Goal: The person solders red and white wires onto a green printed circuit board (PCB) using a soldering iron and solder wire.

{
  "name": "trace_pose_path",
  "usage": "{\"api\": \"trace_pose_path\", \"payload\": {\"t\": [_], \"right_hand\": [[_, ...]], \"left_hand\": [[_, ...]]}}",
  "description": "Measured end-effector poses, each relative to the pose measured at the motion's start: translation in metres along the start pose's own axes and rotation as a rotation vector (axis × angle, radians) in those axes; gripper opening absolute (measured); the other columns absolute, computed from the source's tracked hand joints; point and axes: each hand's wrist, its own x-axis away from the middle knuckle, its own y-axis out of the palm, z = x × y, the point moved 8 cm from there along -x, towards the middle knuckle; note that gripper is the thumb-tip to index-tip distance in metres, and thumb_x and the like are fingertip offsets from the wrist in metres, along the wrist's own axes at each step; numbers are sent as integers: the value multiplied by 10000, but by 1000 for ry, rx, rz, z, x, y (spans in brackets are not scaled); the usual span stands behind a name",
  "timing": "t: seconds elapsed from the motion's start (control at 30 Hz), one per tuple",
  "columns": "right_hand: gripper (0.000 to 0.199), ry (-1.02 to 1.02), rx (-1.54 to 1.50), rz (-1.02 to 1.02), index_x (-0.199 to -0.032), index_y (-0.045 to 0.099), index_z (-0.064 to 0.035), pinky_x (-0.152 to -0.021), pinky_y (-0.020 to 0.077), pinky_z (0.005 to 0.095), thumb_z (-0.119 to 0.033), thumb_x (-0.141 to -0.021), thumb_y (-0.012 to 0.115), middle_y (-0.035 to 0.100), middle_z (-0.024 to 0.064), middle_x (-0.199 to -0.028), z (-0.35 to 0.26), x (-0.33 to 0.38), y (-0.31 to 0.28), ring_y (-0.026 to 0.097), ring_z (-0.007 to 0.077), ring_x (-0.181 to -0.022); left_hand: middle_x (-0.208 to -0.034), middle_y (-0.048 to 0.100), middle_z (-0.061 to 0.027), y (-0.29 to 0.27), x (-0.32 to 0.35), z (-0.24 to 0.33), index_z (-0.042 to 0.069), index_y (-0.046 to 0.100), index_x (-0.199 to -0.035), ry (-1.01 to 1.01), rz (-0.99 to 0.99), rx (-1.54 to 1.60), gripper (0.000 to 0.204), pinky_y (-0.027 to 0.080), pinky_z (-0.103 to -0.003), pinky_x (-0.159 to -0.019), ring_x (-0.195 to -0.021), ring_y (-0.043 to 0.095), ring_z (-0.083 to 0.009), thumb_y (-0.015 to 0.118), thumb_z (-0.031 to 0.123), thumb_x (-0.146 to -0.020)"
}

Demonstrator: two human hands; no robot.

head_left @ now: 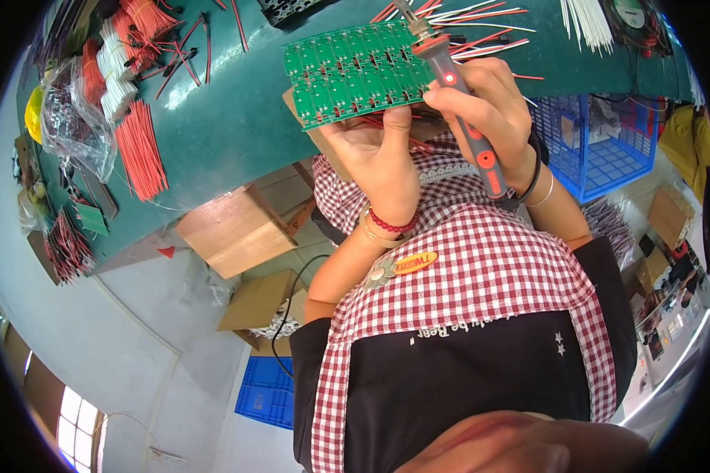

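Observation:
A green circuit board panel [355, 75], divided into rows of small boards, is held up over the near edge of the table. My left hand [379, 162] grips it from below, thumb at the near edge; the other fingers are partly hidden under it. My right hand [493, 110] is closed around a grey and red soldering iron [473, 138]. The iron's metal end reaches past the panel's far right corner; its tip is cut off by the picture's top edge. Red and white wires [489, 33] lie on the table behind the panel and the iron.
On the green table [237, 102], bundles of red wires [140, 150] and white wires [118, 94] lie left, beside a clear plastic bag [75, 118]. More white wires [585, 24] are far right. A blue crate [607, 162] stands right; a wooden stool [233, 232] and cardboard box [260, 303] stand below left.

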Motion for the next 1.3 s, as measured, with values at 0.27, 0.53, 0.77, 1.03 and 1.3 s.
{"api": "trace_pose_path", "payload": {"t": [0.27, 0.53, 0.77, 1.03, 1.3], "right_hand": [[417, 8, 13, 0, -1074, 632, -78, -705, 505, 335, 59, -695, 740, 657, 79, -901, 1, 2, 1, 604, 255, -819], [370, -2, 13, 84, -1046, 680, -132, -693, 457, 330, -103, -677, 684, 600, 17, -853, 3, 3, 2, 570, 217, -782], [368, -26, 34, 99, -1045, 679, -141, -678, 448, 329, -109, -679, 675, 600, 9, -858, 2, 4, 2, 554, 209, -770], [369, -18, 26, 97, -1048, 678, -146, -670, 444, 331, -111, -681, 670, 600, 10, -864, 1, 6, 1, 551, 210, -773], [378, -10, 17, 84, -1045, 674, -137, -680, 459, 335, -111, -668, 677, 599, 20, -859, 1, 5, 1, 559, 218, -773]], "left_hand": [[-1212, 553, -127, 0, -1, 2, 14, 327, -1371, -11, -11, -42, 603, 488, -354, -944, -1069, 587, -206, 620, -104, -858], [-1240, 500, -116, -6, -2, -2, 18, 296, -1372, -37, 1, -64, 632, 478, -334, -934, -1094, 557, -191, 621, -122, -848], [-1236, 504, -116, -6, -1, -2, 15, 313, -1361, -56, 2, -96, 620, 488, -318, -921, -1090, 560, -185, 614, -135, -841], [-1227, 523, -117, 0, -1, 7, 34, 298, -1392, 5, -3, -66, 653, 520, -331, -883, -1025, 593, -191, 658, -83, -861], [-1220, 536, -121, 3, -1, 10, 11, 364, -1353, 21, -23, -30, 581, 475, -345, -967, -1093, 571, -201, 662, -74, -862]]}}
